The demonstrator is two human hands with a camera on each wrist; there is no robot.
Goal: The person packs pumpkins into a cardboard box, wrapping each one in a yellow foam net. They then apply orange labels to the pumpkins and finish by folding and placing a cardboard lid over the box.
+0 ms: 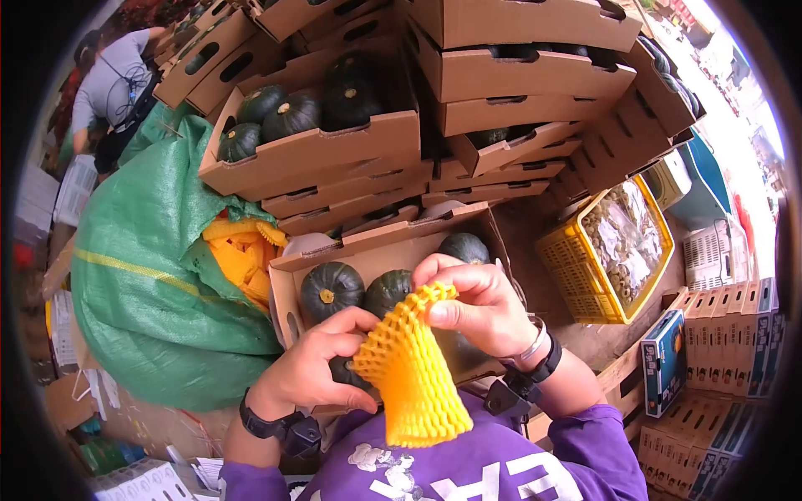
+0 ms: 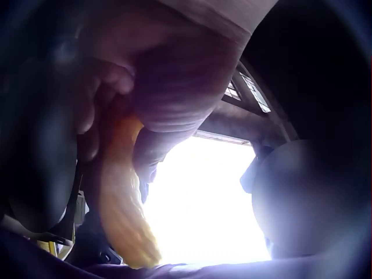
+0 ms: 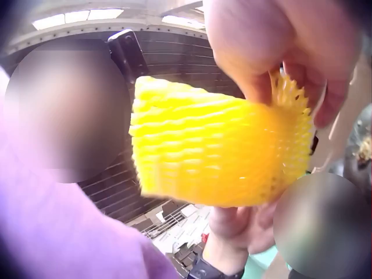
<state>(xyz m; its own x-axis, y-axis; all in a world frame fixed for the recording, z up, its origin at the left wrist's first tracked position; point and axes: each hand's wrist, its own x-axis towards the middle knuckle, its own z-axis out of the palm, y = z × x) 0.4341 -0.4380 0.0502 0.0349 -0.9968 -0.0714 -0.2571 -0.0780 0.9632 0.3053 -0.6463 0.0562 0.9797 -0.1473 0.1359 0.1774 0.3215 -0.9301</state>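
A yellow foam mesh sleeve [image 1: 415, 376] hangs between both hands above a cardboard box [image 1: 380, 242] of dark green squashes. The right hand [image 1: 484, 307] pinches its upper edge between thumb and fingers. At the mesh's other side is the left hand [image 1: 322, 359], fingers curved at the edge, thumb below. In the right wrist view the sleeve [image 3: 215, 145] lies sideways, with the right hand [image 3: 285, 46] on its netted end and the left hand [image 3: 241, 229] under it. The left wrist view is dark, showing the sleeve [image 2: 125, 203] beside the left hand [image 2: 168, 87].
A green sack [image 1: 159, 275] holding yellow sleeves stands at the left. Behind are stacked cardboard boxes [image 1: 535, 75], some with squashes. A yellow crate [image 1: 585, 275] and printed cartons [image 1: 710, 359] stand at the right. Another person [image 1: 113, 92] bends at the upper left.
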